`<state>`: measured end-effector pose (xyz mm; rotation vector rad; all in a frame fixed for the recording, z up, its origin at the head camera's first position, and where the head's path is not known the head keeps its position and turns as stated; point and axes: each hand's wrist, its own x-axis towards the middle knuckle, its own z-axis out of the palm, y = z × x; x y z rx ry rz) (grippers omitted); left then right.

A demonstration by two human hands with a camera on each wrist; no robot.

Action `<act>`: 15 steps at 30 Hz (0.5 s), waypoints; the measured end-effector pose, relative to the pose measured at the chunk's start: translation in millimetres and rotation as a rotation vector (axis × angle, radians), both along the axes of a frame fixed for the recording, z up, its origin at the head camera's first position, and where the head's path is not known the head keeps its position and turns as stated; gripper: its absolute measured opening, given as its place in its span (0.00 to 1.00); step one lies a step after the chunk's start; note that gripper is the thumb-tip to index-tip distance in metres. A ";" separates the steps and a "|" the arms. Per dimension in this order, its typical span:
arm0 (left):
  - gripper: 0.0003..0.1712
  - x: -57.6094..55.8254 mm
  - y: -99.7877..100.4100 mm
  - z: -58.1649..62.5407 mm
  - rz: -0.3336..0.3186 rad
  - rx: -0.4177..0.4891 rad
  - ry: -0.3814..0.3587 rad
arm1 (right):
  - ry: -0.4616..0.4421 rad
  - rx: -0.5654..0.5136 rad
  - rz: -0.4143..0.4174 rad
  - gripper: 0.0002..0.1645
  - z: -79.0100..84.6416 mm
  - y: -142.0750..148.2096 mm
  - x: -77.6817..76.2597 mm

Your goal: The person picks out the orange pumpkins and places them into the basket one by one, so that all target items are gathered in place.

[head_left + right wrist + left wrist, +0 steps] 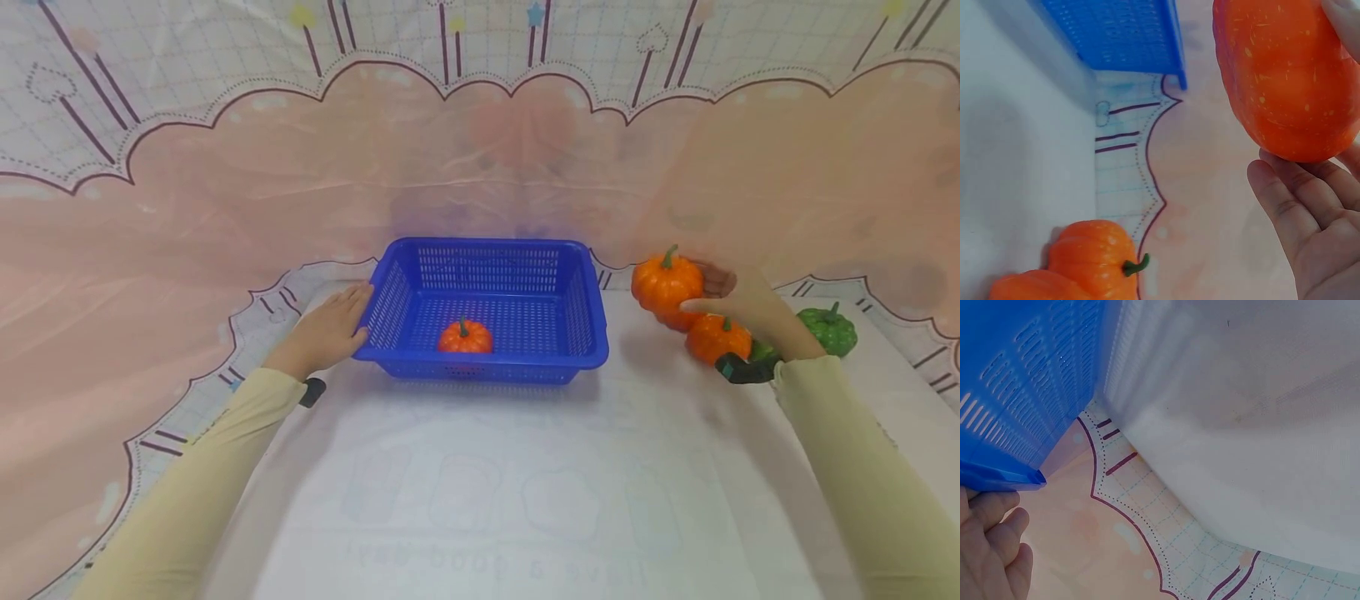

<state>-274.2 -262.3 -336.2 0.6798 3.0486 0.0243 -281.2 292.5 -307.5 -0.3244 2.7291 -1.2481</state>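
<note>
My right hand grips an orange pumpkin with a green stem, thumb on one side and fingers on the other. In the right wrist view that pumpkin is large and glossy, raised above the table. My left hand lies with straight fingers along the left rim of a blue plastic basket. The left wrist view has the fingers right at the basket's rim. Inside the basket, near its front wall, sits a smaller orange pumpkin.
Beneath my right hand another orange pumpkin rests on the white table. A green pumpkin stands further right, and a second green thing is mostly hidden behind the wrist. A patterned pink cloth hangs behind the basket.
</note>
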 end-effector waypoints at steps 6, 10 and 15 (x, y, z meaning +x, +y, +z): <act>0.37 -0.4 -0.1 -0.1 0.001 -0.003 -0.001 | 0.025 -0.012 0.005 0.46 9.6 -4.1 -5.0; 0.37 0.1 0.2 0.3 -0.003 -0.001 0.002 | 0.024 0.024 -0.001 0.46 15.8 -6.1 -10.9; 0.37 0.1 0.0 -0.2 0.000 0.002 -0.001 | 0.012 0.011 0.018 0.46 23.6 -12.7 -16.8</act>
